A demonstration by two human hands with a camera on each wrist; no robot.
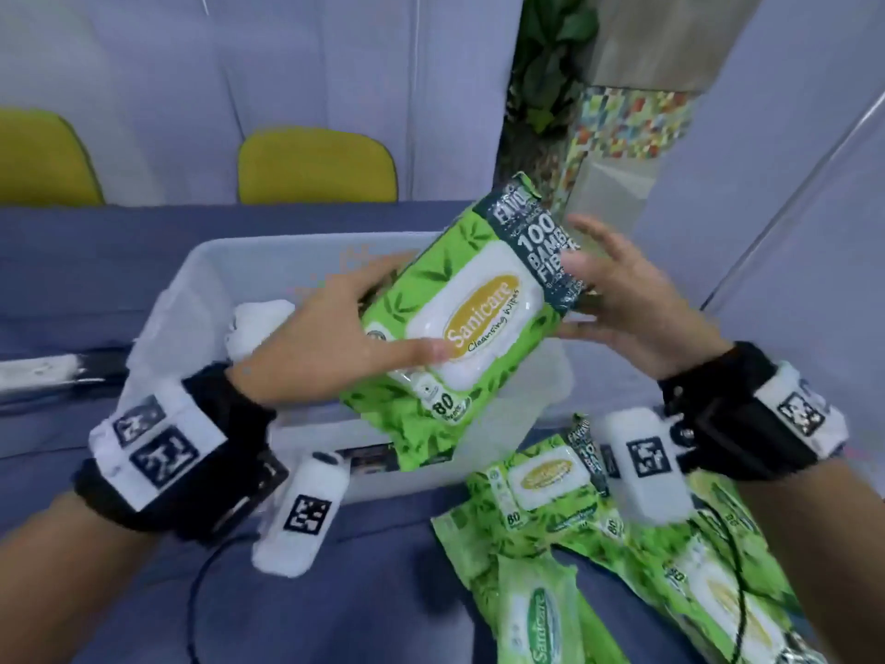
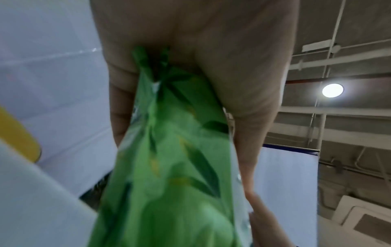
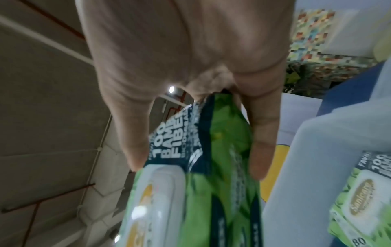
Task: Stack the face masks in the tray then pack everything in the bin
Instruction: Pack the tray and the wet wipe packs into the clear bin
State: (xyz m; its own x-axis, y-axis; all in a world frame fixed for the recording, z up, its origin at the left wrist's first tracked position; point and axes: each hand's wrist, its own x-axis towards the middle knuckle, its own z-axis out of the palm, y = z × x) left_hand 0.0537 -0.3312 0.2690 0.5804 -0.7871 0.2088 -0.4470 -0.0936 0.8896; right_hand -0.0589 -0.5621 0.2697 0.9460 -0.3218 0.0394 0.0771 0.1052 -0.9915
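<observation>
A green pack of Sanicare cleansing wipes (image 1: pixel 459 318) with a white flip lid hangs tilted above a translucent bin (image 1: pixel 249 251). My left hand (image 1: pixel 345 323) grips its left side, thumb across the front and fingers behind. My right hand (image 1: pixel 618 299) pinches the dark printed end at the right. The left wrist view shows the pack's green edge (image 2: pixel 175 167) running out of my left hand (image 2: pixel 190 50). Seen from the right wrist, the pack (image 3: pixel 211 183) sits between the thumb and fingers of my right hand (image 3: pixel 180 50). Something white and blurred (image 1: pixel 258 323) lies inside the bin.
Several more green wipes packs (image 1: pixel 541 476) lie on the blue table (image 1: pixel 383 591) near the bin's front right; one pack (image 3: pixel 363 188) shows in the right wrist view. A white power strip (image 1: pixel 38 371) lies at the left. Yellow chairs (image 1: pixel 316 170) stand behind the table.
</observation>
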